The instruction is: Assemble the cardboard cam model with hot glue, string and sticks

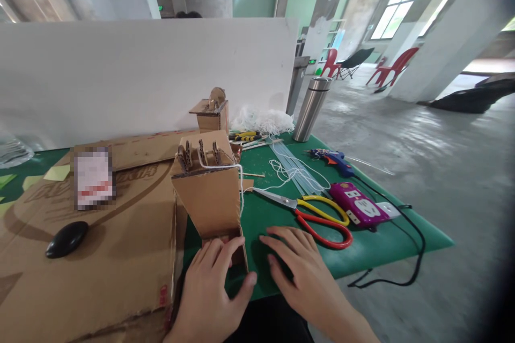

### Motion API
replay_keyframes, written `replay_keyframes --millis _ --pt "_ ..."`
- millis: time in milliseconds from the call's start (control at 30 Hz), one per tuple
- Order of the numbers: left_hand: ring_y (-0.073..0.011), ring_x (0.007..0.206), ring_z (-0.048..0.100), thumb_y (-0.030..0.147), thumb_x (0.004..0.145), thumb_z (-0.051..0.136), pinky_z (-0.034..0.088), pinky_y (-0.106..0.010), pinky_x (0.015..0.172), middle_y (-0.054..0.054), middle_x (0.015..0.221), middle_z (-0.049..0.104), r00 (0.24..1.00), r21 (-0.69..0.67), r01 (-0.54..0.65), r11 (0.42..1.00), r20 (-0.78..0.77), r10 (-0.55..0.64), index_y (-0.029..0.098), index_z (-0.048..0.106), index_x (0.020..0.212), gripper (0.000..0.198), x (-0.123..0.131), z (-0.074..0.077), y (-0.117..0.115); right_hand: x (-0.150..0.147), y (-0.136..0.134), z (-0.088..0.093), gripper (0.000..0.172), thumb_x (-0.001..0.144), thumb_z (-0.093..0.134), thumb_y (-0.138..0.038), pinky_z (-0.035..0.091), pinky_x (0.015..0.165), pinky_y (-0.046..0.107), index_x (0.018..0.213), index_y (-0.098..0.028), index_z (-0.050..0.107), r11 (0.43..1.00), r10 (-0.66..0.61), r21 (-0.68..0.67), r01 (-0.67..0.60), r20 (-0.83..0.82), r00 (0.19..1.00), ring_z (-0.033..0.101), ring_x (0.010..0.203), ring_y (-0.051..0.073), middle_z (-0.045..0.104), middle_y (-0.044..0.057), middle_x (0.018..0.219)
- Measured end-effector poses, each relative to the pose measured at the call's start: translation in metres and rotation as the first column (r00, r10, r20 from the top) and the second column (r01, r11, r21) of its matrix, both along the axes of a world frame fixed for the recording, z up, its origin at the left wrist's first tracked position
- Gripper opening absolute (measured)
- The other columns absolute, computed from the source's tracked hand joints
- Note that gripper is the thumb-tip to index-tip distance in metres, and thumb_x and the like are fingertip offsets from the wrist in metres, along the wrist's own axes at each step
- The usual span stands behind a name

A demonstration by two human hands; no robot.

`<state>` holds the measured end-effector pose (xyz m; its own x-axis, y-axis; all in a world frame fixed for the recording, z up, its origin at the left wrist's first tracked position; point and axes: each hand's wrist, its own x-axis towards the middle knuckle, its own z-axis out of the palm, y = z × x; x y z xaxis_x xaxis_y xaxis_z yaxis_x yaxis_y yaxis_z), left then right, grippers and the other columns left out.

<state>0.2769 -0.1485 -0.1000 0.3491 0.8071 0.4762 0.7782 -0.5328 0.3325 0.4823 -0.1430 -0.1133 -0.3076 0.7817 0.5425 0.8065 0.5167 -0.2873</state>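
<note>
A cardboard model (213,193) stands upright in front of me, with slotted cardboard tabs on its top and a white string (241,187) hanging down its right side. My left hand (215,284) is at the model's low front part. Its fingers bend over the opening there, and the thumb is held apart; the fingertips are partly hidden. To the right, my right hand (300,268) hovers at or rests on the green table (261,214), fingers spread and holding nothing. Scissors (301,211) with one yellow and one red handle lie just beyond it.
A purple power strip (358,203), a blue glue gun (333,161), clear glue sticks (295,166) and a steel flask (311,110) are at the right. Behind stands another cardboard piece (211,115). Leftward, a black mouse (67,239) lies on flat cardboard (132,257). A white panel (140,75) borders the back.
</note>
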Motion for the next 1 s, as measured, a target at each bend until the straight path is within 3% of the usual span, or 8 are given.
replay_keyframes --millis 67,133,267,400,533,667,833,1000 --pt "-0.0223 0.073 0.064 0.027 0.082 0.067 0.055 -0.037 0.064 -0.002 0.082 0.062 1.000 -0.012 0.004 1.000 0.005 -0.004 0.025 0.051 0.122 0.044 0.000 0.000 -0.001 -0.004 0.000 0.001 0.036 0.093 0.049 -0.017 0.047 0.101 0.053 0.126 -0.021 0.062 0.997 0.061 -0.060 -0.056 0.088 0.994 0.058 0.121 0.030 0.065 0.006 0.132" --pt "-0.0219 0.072 0.063 0.027 0.082 0.067 0.055 -0.037 0.065 -0.002 0.083 0.062 1.000 -0.022 0.006 1.000 0.011 -0.006 0.026 0.051 0.122 0.043 -0.001 -0.001 -0.002 -0.005 -0.001 0.002 0.040 0.094 0.050 -0.019 0.043 0.105 0.059 0.133 -0.021 0.058 0.991 0.102 -0.098 -0.086 0.174 0.980 0.054 0.128 0.032 0.061 0.004 0.138" --pt "-0.0220 0.075 0.063 0.027 0.084 0.065 0.054 -0.037 0.066 -0.002 0.084 0.062 1.000 -0.042 0.010 0.999 0.022 -0.009 0.026 0.051 0.122 0.041 -0.001 -0.001 -0.002 0.002 -0.012 0.001 0.042 0.093 0.051 -0.017 0.049 0.102 0.056 0.135 -0.019 0.057 0.984 0.174 -0.079 -0.158 0.284 0.943 0.056 0.128 0.030 0.062 0.003 0.137" --pt "-0.0218 0.075 0.062 0.023 0.086 0.057 0.053 -0.038 0.068 -0.002 0.084 0.060 0.999 -0.074 0.016 0.997 0.038 -0.014 0.025 0.051 0.122 0.037 0.000 0.000 -0.002 0.015 -0.029 -0.009 0.043 0.089 0.055 -0.014 0.053 0.102 0.047 0.132 -0.013 0.060 0.962 0.240 0.050 -0.269 0.319 0.917 0.061 0.124 0.026 0.068 0.007 0.130" --pt "-0.0215 0.076 0.062 0.023 0.089 0.053 0.053 -0.038 0.068 -0.002 0.086 0.061 0.999 -0.091 0.023 0.996 0.051 -0.018 0.024 0.051 0.123 0.034 0.000 0.002 -0.003 0.025 -0.036 -0.028 0.028 0.093 0.055 -0.010 0.048 0.109 0.035 0.117 -0.015 0.069 0.937 0.247 0.210 -0.278 0.162 0.955 0.066 0.117 0.019 0.076 0.007 0.112" --pt "-0.0213 0.076 0.061 0.025 0.090 0.052 0.052 -0.038 0.068 -0.002 0.085 0.060 0.999 -0.108 0.023 0.994 0.047 -0.018 0.024 0.051 0.123 0.032 0.000 0.003 -0.004 0.023 -0.040 -0.036 0.021 0.095 0.054 -0.013 0.059 0.095 0.032 0.105 -0.019 0.072 0.938 0.239 0.275 -0.209 -0.082 0.968 0.073 0.099 0.019 0.078 0.005 0.093" --pt "-0.0213 0.076 0.061 0.026 0.090 0.052 0.052 -0.038 0.067 -0.002 0.085 0.060 0.998 -0.108 0.023 0.994 0.053 -0.017 0.025 0.051 0.122 0.032 -0.001 0.003 -0.004 0.018 -0.047 -0.026 0.019 0.092 0.055 -0.008 0.064 0.080 0.029 0.098 -0.019 0.070 0.964 0.207 0.220 -0.146 -0.287 0.935 0.075 0.083 0.019 0.075 0.006 0.082" --pt "-0.0214 0.076 0.061 0.026 0.090 0.053 0.052 -0.037 0.067 -0.002 0.085 0.061 0.999 -0.106 0.019 0.994 0.053 -0.014 0.025 0.052 0.122 0.032 -0.001 0.004 -0.004 0.027 -0.051 -0.016 0.020 0.094 0.054 -0.011 0.063 0.074 0.025 0.103 -0.021 0.068 0.984 0.152 0.143 -0.111 -0.319 0.935 0.075 0.082 0.019 0.076 0.006 0.087"
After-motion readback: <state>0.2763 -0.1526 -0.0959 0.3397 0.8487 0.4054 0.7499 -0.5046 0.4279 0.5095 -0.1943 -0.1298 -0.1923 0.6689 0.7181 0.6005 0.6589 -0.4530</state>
